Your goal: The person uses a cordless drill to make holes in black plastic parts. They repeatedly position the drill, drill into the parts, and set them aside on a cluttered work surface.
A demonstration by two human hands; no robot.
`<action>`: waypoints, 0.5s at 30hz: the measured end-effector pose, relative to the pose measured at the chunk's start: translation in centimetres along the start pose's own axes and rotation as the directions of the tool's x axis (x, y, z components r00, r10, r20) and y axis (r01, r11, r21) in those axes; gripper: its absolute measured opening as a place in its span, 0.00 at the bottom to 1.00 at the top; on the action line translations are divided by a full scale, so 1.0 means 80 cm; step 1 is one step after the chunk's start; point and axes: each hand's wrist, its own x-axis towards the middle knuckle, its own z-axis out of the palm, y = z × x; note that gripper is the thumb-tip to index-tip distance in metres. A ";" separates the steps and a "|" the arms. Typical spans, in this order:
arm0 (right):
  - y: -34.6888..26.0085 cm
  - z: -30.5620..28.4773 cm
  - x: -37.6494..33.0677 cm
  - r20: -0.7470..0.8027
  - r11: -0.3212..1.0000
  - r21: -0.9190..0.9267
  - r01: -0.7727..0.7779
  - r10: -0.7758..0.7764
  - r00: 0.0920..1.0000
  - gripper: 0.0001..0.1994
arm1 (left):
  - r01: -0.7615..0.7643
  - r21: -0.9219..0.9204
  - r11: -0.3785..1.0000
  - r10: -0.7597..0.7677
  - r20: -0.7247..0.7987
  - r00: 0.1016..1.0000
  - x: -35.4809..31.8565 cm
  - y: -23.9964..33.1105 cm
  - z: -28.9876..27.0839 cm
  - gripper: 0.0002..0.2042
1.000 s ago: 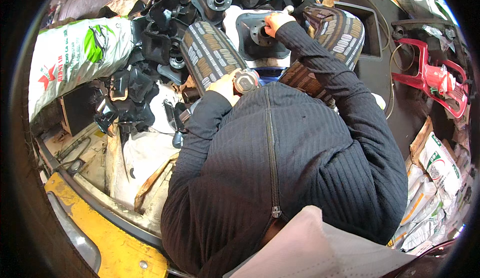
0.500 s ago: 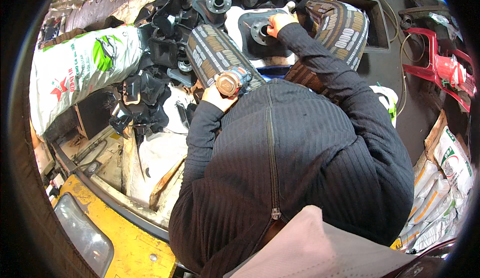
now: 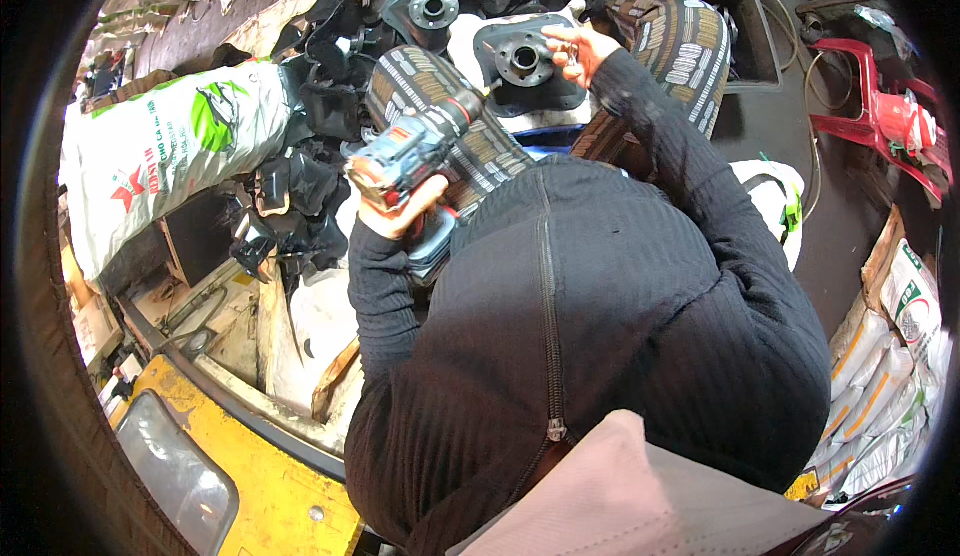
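Our left hand (image 3: 405, 211) is wrapped around the handle of a blue-and-red cordless drill (image 3: 405, 148), left of centre in the frame; our right hand (image 3: 588, 54) curls at upper centre, thumb and fingertips close together, and whether they pinch something small we cannot tell. Between the two lies a black square-based flanged part (image 3: 524, 79), upper centre, resting on a white support (image 3: 466, 48) between our patterned trouser legs (image 3: 690, 51). It sits nearer our right hand, just beside its fingertips. The drill's long axis slants from lower left to upper right, its nose toward the part's left side; contact is unclear. Similar black parts (image 3: 432, 8) crowd the top.
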 end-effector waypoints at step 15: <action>0.065 0.063 -0.052 -0.145 0.928 0.255 0.271 -0.241 0.960 0.16 | -0.516 0.606 0.605 0.313 0.415 0.855 0.074 0.061 0.053 0.19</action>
